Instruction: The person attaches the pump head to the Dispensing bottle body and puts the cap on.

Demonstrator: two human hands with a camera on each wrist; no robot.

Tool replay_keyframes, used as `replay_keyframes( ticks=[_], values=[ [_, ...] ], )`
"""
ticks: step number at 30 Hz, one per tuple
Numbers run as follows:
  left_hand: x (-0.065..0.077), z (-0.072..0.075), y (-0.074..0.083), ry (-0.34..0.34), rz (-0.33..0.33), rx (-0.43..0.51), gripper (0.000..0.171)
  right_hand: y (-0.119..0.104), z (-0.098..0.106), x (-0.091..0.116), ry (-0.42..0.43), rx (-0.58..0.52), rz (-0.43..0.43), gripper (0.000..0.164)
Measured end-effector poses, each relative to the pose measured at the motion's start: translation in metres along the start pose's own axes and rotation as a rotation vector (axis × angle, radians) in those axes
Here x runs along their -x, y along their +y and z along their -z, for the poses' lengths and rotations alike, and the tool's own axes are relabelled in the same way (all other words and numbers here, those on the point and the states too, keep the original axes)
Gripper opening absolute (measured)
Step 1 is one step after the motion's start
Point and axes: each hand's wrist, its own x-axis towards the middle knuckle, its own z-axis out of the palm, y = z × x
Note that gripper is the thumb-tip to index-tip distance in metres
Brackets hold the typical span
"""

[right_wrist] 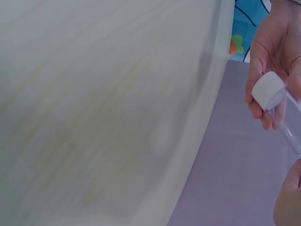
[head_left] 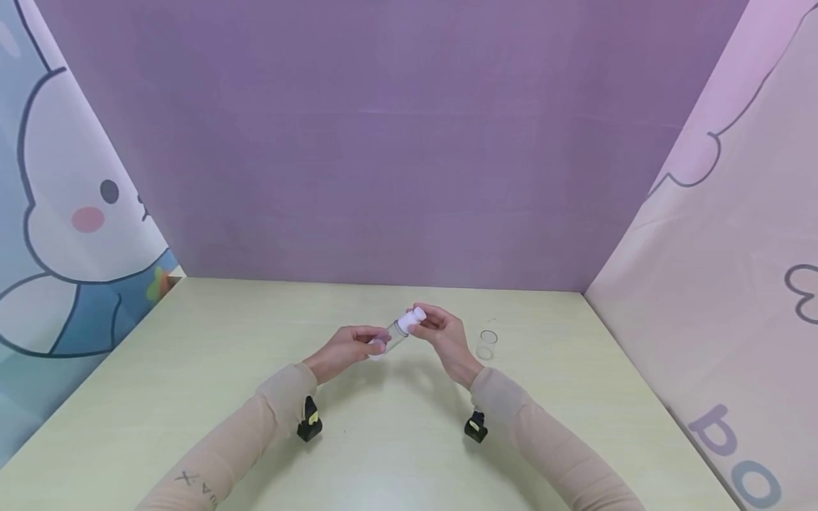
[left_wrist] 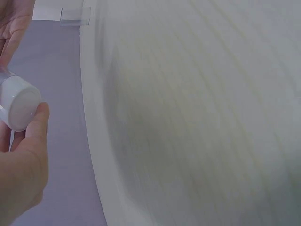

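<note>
Clear bottle [head_left: 395, 339], head view: tilted above the table [head_left: 396, 447], left hand [head_left: 347, 350] pinching its lower end, right hand [head_left: 445, 339] its white upper end. Left wrist: white base [left_wrist: 24, 107] within the left grip. Right wrist: clear body between both hands.

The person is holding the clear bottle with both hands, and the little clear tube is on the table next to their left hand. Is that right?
Not quite: the little clear tube is on the table next to their right hand, not their left hand. The head view shows it. Both hands are indeed holding the clear bottle.
</note>
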Motion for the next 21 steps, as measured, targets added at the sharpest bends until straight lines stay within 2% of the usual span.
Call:
replay_keyframes(
  ticks=[12,21],
  values=[
    [-0.0016,0.0001,-0.0012,0.01,-0.001,-0.005,0.042,0.0014,-0.0014,-0.0006,0.053,0.009,-0.021,0.043],
    [-0.0026,0.0018,-0.0028,-0.009,0.0,-0.002,0.047,0.003,-0.0023,-0.0014,0.082,0.014,-0.049,0.042]
  ],
)
